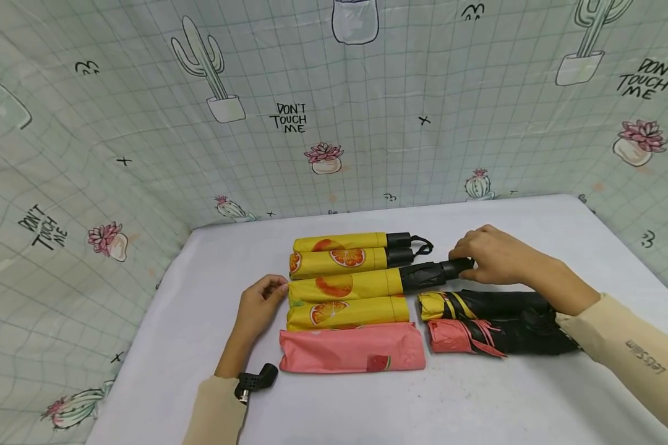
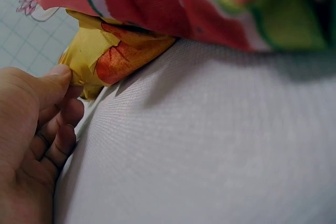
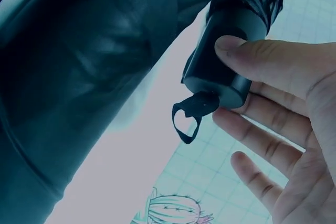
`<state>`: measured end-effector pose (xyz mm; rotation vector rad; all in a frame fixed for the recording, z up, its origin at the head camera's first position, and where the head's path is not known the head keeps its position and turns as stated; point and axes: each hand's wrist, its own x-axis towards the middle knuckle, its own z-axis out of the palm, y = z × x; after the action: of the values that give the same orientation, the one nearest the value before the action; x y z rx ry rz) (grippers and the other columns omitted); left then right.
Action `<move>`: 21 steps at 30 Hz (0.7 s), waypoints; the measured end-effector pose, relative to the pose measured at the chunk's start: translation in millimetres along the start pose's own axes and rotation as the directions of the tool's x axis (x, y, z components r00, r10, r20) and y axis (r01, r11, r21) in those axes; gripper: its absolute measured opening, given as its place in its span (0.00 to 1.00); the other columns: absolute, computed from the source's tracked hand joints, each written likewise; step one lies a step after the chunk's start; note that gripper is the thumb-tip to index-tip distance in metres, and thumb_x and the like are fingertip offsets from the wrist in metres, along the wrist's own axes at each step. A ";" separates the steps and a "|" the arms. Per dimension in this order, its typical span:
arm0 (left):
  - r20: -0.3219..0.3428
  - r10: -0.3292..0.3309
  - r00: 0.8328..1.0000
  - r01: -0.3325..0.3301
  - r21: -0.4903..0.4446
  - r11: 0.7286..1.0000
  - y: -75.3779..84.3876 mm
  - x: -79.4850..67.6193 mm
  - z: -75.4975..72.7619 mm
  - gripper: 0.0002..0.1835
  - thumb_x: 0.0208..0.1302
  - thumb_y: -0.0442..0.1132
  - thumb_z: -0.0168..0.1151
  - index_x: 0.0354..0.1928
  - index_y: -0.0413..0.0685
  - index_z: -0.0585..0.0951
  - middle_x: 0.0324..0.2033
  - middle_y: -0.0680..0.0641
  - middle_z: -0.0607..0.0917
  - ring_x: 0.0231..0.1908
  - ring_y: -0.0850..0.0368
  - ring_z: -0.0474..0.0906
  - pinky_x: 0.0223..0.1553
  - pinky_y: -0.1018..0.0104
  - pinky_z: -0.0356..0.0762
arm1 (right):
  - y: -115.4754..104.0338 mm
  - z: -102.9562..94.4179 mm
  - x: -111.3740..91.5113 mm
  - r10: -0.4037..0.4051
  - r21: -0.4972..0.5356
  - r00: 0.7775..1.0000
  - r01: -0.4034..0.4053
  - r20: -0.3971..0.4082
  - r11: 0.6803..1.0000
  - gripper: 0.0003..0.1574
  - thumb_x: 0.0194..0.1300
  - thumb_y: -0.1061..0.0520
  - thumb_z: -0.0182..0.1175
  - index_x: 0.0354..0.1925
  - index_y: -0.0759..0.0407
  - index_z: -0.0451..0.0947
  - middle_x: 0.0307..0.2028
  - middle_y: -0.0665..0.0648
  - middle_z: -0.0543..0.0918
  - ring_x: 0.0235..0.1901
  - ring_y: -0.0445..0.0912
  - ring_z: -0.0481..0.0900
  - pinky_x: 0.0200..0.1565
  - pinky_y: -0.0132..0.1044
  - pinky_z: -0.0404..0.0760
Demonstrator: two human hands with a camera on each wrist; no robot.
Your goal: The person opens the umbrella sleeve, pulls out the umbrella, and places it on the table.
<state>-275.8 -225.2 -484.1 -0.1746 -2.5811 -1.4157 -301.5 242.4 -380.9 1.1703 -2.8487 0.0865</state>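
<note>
A black folding umbrella (image 1: 421, 276) lies partly inside a yellow fruit-print sleeve (image 1: 362, 285), its black end sticking out at the right. My left hand (image 1: 258, 306) pinches the sleeve's left end between thumb and fingers, as the left wrist view shows on the yellow cloth (image 2: 86, 59). With thumb and fingers my right hand (image 1: 495, 254) grips the umbrella's black handle (image 3: 226, 59); a small wrist loop (image 3: 186, 124) hangs from the handle's end. Just nearer lie another yellow sleeve (image 1: 347, 312) and a pink watermelon-print sleeve (image 1: 334, 351).
Beyond are two yellow-sleeved umbrellas (image 1: 339, 242) (image 1: 334, 262) with black handles. On the right lie a black-and-yellow folded umbrella (image 1: 495, 303) and a black-and-pink one (image 1: 512, 335). All rest on a white-covered table (image 1: 378, 408) before a cactus-print cloth (image 1: 378, 154).
</note>
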 end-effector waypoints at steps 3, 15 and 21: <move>0.003 -0.001 1.000 0.001 0.002 1.000 0.4 0.2 -0.2 0.07 0.71 0.41 0.63 0.43 0.47 0.84 0.32 0.49 0.84 0.33 0.56 0.76 0.35 0.68 0.72 | 0.3 -1.0 -0.5 -0.003 0.006 1.000 0.003 0.004 1.000 0.19 0.53 0.55 0.76 0.45 0.58 0.87 0.42 0.54 0.87 0.46 0.53 0.82 0.54 0.59 0.72; 0.004 0.003 1.000 -0.003 0.006 1.000 1.1 -0.6 0.8 0.05 0.71 0.39 0.63 0.43 0.46 0.84 0.32 0.49 0.83 0.32 0.56 0.76 0.34 0.69 0.72 | 6.2 1.2 -0.8 -0.002 0.026 1.000 0.002 0.018 1.000 0.19 0.54 0.55 0.76 0.45 0.57 0.87 0.43 0.53 0.87 0.47 0.53 0.82 0.53 0.60 0.72; 0.005 0.028 1.000 -0.028 0.018 0.999 1.9 -0.7 0.0 0.06 0.71 0.39 0.62 0.43 0.45 0.84 0.31 0.49 0.83 0.32 0.56 0.75 0.34 0.68 0.72 | 6.7 2.0 -1.3 0.003 0.029 1.000 -0.003 0.006 1.000 0.19 0.53 0.55 0.76 0.45 0.57 0.87 0.42 0.53 0.87 0.47 0.52 0.82 0.54 0.60 0.72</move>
<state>-274.7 -224.3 -482.7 -0.2102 -2.5842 -1.3837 -305.4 247.9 -383.3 1.1735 -2.8636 0.1255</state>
